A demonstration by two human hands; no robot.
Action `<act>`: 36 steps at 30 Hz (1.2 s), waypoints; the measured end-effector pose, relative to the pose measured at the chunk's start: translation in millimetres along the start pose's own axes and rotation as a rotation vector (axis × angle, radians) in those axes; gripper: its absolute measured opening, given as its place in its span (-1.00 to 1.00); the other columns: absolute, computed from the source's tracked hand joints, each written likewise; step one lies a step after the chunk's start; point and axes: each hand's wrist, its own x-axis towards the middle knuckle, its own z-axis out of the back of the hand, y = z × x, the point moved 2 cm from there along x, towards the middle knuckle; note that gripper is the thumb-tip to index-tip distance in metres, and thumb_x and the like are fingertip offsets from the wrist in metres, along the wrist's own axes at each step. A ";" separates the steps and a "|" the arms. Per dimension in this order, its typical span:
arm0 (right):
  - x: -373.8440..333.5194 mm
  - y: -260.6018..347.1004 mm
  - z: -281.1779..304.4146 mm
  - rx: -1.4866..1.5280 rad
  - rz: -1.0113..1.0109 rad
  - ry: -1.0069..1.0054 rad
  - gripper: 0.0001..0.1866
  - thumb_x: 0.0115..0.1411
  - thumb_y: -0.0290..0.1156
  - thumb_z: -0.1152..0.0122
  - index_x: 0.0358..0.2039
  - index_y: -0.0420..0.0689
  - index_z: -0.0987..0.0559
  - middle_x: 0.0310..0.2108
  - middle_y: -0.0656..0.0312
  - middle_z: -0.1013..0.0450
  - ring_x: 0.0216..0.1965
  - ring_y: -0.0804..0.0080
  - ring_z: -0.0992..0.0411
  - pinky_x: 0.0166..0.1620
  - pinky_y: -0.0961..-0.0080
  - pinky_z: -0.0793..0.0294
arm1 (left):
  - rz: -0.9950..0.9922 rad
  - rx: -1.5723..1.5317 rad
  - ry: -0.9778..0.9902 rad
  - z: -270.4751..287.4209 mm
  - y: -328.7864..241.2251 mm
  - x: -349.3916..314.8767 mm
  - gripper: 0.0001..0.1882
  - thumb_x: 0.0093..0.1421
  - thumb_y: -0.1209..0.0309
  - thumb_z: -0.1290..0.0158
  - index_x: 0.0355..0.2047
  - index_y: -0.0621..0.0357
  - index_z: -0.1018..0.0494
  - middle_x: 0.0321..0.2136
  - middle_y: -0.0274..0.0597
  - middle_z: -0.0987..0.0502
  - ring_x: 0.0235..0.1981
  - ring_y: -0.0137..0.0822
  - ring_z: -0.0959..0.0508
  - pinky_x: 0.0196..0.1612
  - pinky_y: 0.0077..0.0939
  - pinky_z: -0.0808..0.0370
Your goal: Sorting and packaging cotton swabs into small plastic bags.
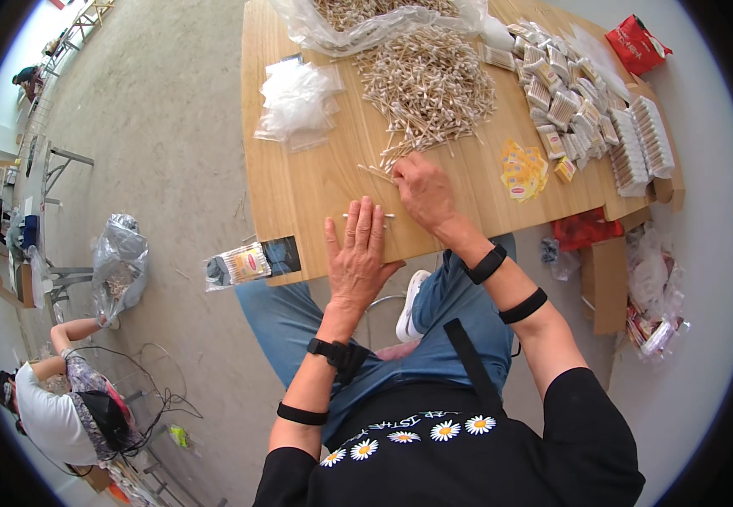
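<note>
My left hand [356, 253] lies flat on the wooden table [299, 194], fingers stretched out and side by side. A few cotton swabs [390, 215] lie under its fingers, their white tips poking out at the sides. To its upper right, my right hand [421, 190] is closed in a pinch on loose cotton swabs [373, 171] at the near edge of a large heap of swabs [425, 84]. How many swabs its fingertips hold is hidden.
Clear plastic bags [299, 101] lie left of the heap; a big bag of swabs [375, 15] stands behind. Yellow cards [523, 171] and many swab packs [565, 101] are on the right. A filled pack [239, 264] sits at the left corner. Another person [70, 406] works at far left.
</note>
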 end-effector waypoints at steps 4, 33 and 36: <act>-5.8 -3.4 -5.0 -0.021 0.007 0.016 -0.98 0.16 -0.49 -0.22 -0.39 -0.14 -0.57 -0.33 0.10 -0.48 -0.30 0.03 -0.51 -0.25 0.16 -0.49 | 0.000 0.006 0.007 -1.3 0.6 0.0 0.20 -0.17 -0.12 -0.36 0.41 0.12 -0.09 0.45 -0.13 -0.05 0.49 -0.16 0.00 0.45 0.19 0.20; 1.1 14.6 0.6 -0.029 -0.090 -0.012 -0.84 0.13 -0.36 -0.28 -0.41 -0.18 -0.55 -0.38 0.03 -0.49 -0.34 -0.03 -0.53 -0.30 0.07 -0.50 | -0.013 -0.056 0.031 8.2 -1.8 8.5 0.29 -0.24 -0.06 -0.43 0.42 0.22 -0.05 0.46 -0.06 -0.02 0.49 -0.11 0.04 0.48 0.12 0.26; 16.4 17.8 -2.5 -0.177 -0.140 0.019 -0.74 0.07 -0.27 -0.37 -0.38 -0.20 -0.56 -0.31 -0.01 -0.53 -0.36 -0.01 -0.59 -0.32 0.14 -0.59 | -0.025 -0.035 0.042 2.7 -0.4 10.0 0.29 -0.24 -0.05 -0.44 0.42 0.22 -0.05 0.45 -0.05 -0.04 0.49 -0.11 0.02 0.49 0.05 0.20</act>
